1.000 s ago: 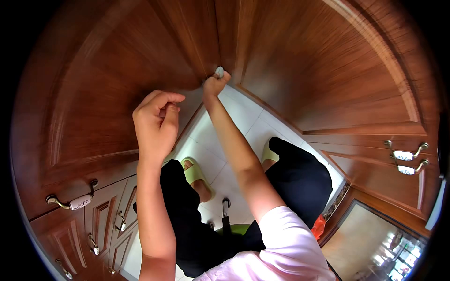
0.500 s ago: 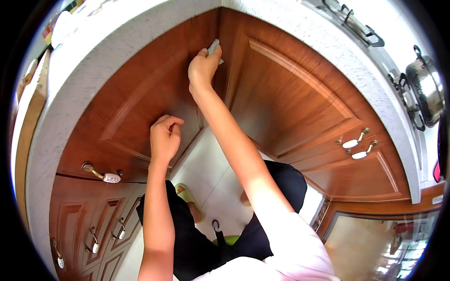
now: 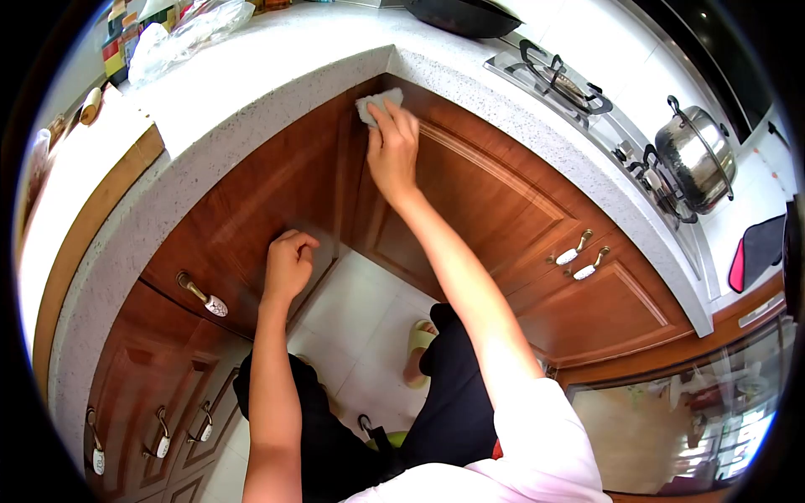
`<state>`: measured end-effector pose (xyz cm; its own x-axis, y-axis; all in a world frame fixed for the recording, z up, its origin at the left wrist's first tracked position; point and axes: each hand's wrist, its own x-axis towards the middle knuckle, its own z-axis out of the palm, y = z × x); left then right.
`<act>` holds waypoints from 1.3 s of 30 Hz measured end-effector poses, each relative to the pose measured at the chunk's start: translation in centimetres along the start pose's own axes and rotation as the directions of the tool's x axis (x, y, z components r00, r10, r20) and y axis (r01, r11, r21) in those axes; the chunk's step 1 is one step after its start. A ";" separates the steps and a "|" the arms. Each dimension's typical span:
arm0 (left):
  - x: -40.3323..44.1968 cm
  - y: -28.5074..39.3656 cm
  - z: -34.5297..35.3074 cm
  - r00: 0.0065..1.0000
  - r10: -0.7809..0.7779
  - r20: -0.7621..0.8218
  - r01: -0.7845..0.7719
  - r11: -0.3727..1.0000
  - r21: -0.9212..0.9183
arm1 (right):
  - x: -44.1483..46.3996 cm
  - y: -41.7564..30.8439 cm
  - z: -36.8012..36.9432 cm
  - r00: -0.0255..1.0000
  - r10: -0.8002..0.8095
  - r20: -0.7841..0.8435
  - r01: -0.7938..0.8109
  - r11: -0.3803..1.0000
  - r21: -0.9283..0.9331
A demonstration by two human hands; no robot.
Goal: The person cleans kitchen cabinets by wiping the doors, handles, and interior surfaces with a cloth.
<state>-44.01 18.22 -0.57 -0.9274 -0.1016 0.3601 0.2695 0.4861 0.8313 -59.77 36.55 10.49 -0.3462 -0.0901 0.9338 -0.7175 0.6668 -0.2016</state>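
Note:
My right hand [image 3: 392, 149] is closed on a folded white cloth [image 3: 377, 106]. It presses the cloth against the top of the wooden cabinets, right at the inner corner under the countertop edge. My left hand [image 3: 289, 264] hangs lower, in front of the left cabinet door [image 3: 251, 222], with its fingers curled in and nothing visible in them. Whether it touches the door I cannot tell. The right cabinet door [image 3: 478, 189] lies beside my right forearm.
A speckled countertop [image 3: 243, 151] curves above the doors. On it are a gas stove [image 3: 579, 88], a steel pot [image 3: 694, 159], a black pan [image 3: 461, 15], a plastic bag [image 3: 189, 38] and a wooden board [image 3: 101, 243]. Door handles [image 3: 201, 293] stick out.
My right hand has shifted with the cloth up into the corner beneath the countertop, and the cloth shows more spread. My left hand stays curled. The view has tilted up, showing more countertop.

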 end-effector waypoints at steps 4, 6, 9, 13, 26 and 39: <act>0.1 1.2 0.1 1.000 0.008 0.009 -0.008 0.998 0.056 | 2.3 3.5 -1.9 0.944 -0.288 0.163 0.321 0.915 -0.246; 0.2 1.7 0.8 1.000 0.008 0.020 -0.010 0.998 0.064 | 1.7 5.7 -1.8 0.879 -0.336 0.338 0.451 0.817 -0.360; 0.5 1.6 1.9 1.000 0.009 0.020 -0.010 0.998 0.066 | -1.5 7.6 -0.2 0.739 -0.383 0.554 0.641 0.654 -0.402; 1.3 1.5 3.0 0.998 0.046 0.039 -0.048 0.997 0.059 | -1.5 7.8 -1.2 0.682 -0.420 0.599 0.710 0.576 -0.404; 1.9 1.4 6.1 0.990 0.077 0.119 -0.079 0.997 0.012 | -2.4 7.5 -16.7 0.905 -0.300 0.301 0.425 0.620 -0.659; -4.0 5.8 8.8 0.947 0.212 0.240 -0.234 0.970 0.065 | -8.7 7.1 -33.4 0.978 0.030 0.208 0.140 0.643 -0.753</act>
<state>-41.04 29.07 -0.92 -0.8835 0.2150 0.4162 0.4615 0.5517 0.6948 -41.65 66.78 10.75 -0.4851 -0.2220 0.8458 -0.0548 0.9731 0.2240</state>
